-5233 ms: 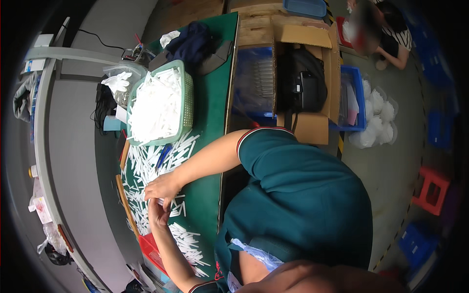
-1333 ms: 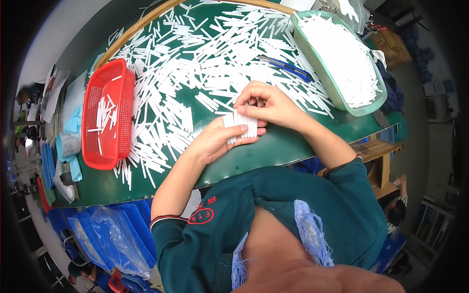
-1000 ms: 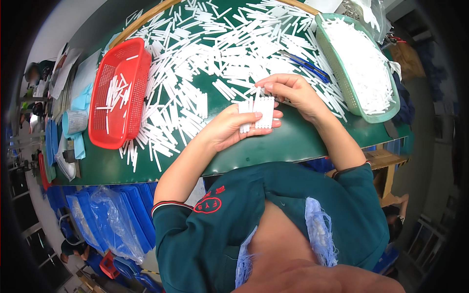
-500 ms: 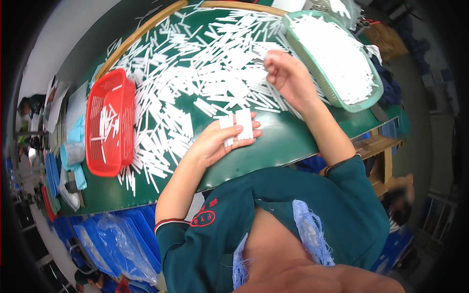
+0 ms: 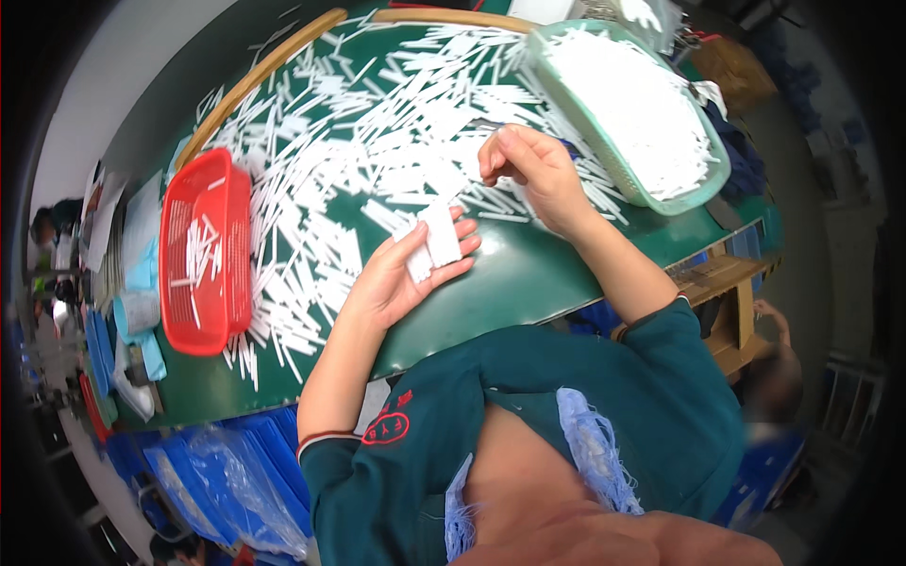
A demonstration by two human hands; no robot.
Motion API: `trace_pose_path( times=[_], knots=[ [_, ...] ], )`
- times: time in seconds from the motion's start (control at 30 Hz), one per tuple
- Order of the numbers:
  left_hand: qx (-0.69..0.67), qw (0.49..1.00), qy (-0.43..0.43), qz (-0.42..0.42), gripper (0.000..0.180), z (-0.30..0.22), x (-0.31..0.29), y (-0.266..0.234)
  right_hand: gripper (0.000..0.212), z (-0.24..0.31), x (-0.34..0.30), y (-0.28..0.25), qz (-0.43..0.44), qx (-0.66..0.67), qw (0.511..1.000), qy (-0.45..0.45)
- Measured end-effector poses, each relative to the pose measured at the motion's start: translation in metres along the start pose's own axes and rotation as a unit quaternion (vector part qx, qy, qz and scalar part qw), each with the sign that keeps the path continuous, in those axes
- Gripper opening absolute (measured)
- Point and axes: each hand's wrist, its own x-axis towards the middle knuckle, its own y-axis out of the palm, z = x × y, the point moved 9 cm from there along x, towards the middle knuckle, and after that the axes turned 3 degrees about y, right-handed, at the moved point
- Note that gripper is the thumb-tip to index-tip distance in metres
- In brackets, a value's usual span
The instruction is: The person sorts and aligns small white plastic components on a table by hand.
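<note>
My left hand (image 5: 401, 274) lies palm up above the near part of the green table, with its thumb pressed over a row of short white sticks (image 5: 440, 236) on the palm and fingers. To its right and farther off, my right hand (image 5: 533, 174) is closed, thumb against curled fingers. Whether a stick is pinched there is too small to make out. Beneath and beyond both hands spreads a large loose heap of white sticks (image 5: 321, 156). A small dark object (image 5: 485, 124) lies among them just beyond my right fingers.
A red plastic basket (image 5: 242, 274) with several white sticks stands at the left. At the far right, a green basket (image 5: 634, 184) is heaped with white sticks. Wooden strips (image 5: 255, 77) edge the table's far side. A blue roll (image 5: 137, 316) sits beyond the red basket.
My right hand has moved toward me and left, nearer my left hand, and its fingers have curled in. My left hand has shifted slightly left, still holding its sticks.
</note>
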Motion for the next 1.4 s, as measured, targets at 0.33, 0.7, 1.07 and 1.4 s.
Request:
trace_pose_path(
  times=[0.33, 0.7, 1.07, 1.4],
  knots=[
    [-0.085, 0.993, 0.015, 0.076, 0.095, -0.005, 0.002, 0.017, 0.085, 0.01, -0.018, 0.066, 0.111, -0.501, 0.835, -0.199],
    [-0.081, 0.994, 0.067, -0.008, 0.019, -0.013, -0.002, -0.015, 0.08, 0.011, -0.02, 0.073, 0.108, -0.488, 0.835, -0.232],
    [0.063, 0.778, 0.549, -0.299, 0.022, -0.167, -0.308, -0.128, 0.042, -0.006, -0.026, 0.06, 0.119, -0.521, 0.799, -0.277],
    [0.489, 0.119, 0.148, -0.851, 0.029, -0.257, -0.578, -0.331, 0.028, -0.021, -0.042, 0.063, 0.113, -0.564, 0.779, -0.248]
  ],
)
